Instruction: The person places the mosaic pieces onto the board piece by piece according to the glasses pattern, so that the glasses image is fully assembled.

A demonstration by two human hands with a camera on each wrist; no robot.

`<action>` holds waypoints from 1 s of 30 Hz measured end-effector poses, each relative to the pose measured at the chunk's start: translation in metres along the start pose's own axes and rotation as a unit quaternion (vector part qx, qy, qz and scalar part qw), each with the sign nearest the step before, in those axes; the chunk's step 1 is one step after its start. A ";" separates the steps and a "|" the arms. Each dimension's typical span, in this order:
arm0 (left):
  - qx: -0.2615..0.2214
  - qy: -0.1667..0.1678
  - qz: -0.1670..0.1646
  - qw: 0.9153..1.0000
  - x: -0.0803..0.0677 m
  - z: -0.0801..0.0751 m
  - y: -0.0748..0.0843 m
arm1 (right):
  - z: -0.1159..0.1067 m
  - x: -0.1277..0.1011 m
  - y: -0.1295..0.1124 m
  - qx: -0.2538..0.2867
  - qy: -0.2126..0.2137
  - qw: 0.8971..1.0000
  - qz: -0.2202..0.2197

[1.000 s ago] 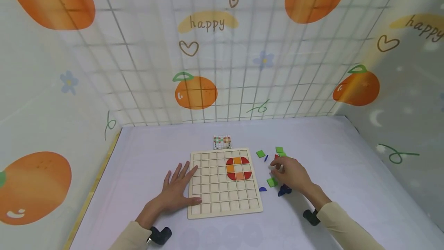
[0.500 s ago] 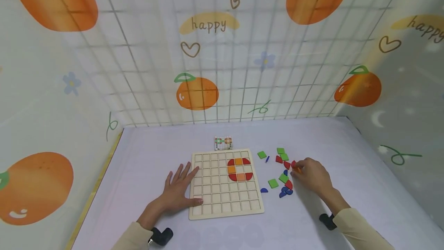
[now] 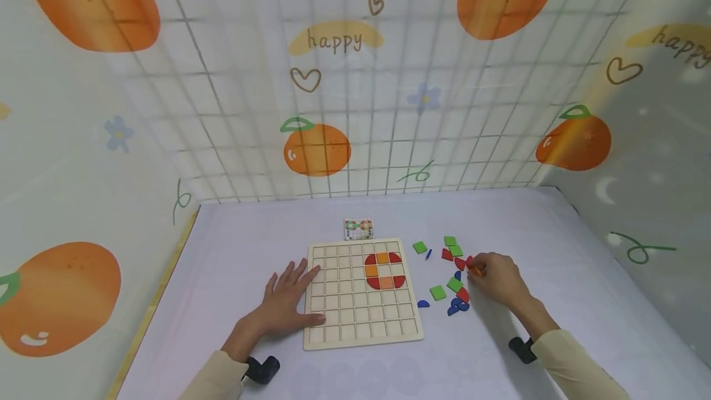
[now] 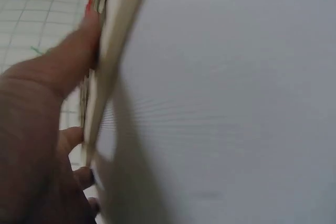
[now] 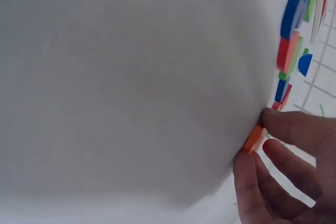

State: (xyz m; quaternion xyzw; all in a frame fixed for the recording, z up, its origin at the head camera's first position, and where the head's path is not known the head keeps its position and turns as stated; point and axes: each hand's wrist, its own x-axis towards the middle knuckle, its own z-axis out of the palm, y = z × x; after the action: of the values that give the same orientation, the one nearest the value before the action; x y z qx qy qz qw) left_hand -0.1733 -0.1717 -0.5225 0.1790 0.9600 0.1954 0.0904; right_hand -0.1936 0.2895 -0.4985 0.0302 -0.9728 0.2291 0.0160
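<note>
The left arm [image 3: 244, 337] and right arm [image 3: 537, 318], both in long cream fabric sleeves [image 3: 577, 364], reach forward from the bottom of the head view, well apart. The left hand [image 3: 284, 305] has its fingers spread and fairly straight, the thumb set wide of them and pointing inward. The right hand [image 3: 496, 279] bends inward, thumb and fingers curved into a pinch.

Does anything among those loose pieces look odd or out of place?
Yes: one blue half-disc, just right of the board, appears to stand on its edge, while most other loose pieces lie flat. Nothing looks damaged.
</note>
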 end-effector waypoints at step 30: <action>-0.100 0.001 -0.016 0.995 0.023 -0.009 -0.007 | 0.048 0.041 -0.108 0.054 -0.097 0.982 -0.155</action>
State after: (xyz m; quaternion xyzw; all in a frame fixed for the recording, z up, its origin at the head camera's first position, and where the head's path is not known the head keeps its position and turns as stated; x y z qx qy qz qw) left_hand -0.1986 -0.1718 -0.5193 0.1538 0.9385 0.2890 0.1095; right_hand -0.2279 0.1693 -0.4912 0.2035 -0.9395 0.2718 -0.0449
